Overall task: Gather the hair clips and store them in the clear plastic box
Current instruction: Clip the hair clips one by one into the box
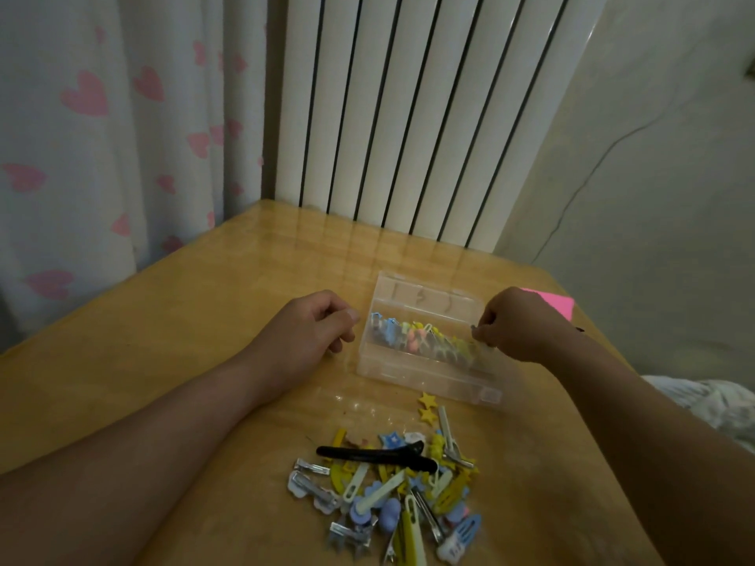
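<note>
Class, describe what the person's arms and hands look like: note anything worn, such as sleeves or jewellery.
The left forearm and right forearm are bare to the frame's edge, no sleeves in view. The left hand and right hand show no rings, watch, bracelet or gloves.

No text, brand or number can be read anywhere; three small dark marks stand on the far wall of the clear plastic box (425,298), too faint to tell as letters or digits; the curtain (81,116) at the left bears only pink hearts.

Left hand (310,332) loose, right hand (517,324) in pinch.
</note>
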The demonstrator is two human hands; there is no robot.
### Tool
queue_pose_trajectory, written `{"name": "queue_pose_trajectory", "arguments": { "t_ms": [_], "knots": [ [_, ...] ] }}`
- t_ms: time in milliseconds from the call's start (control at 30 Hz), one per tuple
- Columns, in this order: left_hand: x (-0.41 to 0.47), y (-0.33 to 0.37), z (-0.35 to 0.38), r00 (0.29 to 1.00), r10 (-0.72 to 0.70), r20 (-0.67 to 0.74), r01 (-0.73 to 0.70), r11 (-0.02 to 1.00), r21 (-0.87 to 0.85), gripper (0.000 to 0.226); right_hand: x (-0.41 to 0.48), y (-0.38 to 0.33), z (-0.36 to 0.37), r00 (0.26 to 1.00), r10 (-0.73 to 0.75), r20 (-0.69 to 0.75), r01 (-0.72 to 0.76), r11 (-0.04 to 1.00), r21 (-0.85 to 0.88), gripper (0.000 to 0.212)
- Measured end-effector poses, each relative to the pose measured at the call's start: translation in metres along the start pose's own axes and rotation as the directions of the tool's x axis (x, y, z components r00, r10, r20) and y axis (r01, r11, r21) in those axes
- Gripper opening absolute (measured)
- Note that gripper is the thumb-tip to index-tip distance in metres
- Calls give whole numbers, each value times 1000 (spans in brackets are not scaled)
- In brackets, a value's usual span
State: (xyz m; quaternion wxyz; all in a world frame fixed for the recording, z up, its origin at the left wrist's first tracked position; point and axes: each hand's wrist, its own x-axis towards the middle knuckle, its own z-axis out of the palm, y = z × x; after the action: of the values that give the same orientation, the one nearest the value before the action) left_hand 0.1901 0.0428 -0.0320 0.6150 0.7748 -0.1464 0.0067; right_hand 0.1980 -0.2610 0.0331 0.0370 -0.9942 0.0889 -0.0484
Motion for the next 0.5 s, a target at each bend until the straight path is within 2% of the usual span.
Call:
{"name": "queue_pose_trajectory", "arguments": {
  "t_ms": [133, 233, 367, 500],
  "knots": [
    [1, -1, 0, 1000, -7, 4, 7, 1000, -2, 21, 5, -7, 4, 997, 9, 80, 1, 991, -130, 25],
    [1, -2, -1, 1000, -4, 7, 4, 1000, -2, 20, 1, -7, 7, 1000, 20, 23, -17, 991, -134, 20],
    [1, -2, 0, 1000, 0, 5, 0, 1000, 3, 21, -26, -4, 6, 972, -16, -233, 23, 999, 30, 17],
    [1, 0, -1, 1000, 1, 6, -1, 1000, 18, 22, -68, -12, 11, 910, -52, -412, 196, 928, 316, 12]
  ]
}}
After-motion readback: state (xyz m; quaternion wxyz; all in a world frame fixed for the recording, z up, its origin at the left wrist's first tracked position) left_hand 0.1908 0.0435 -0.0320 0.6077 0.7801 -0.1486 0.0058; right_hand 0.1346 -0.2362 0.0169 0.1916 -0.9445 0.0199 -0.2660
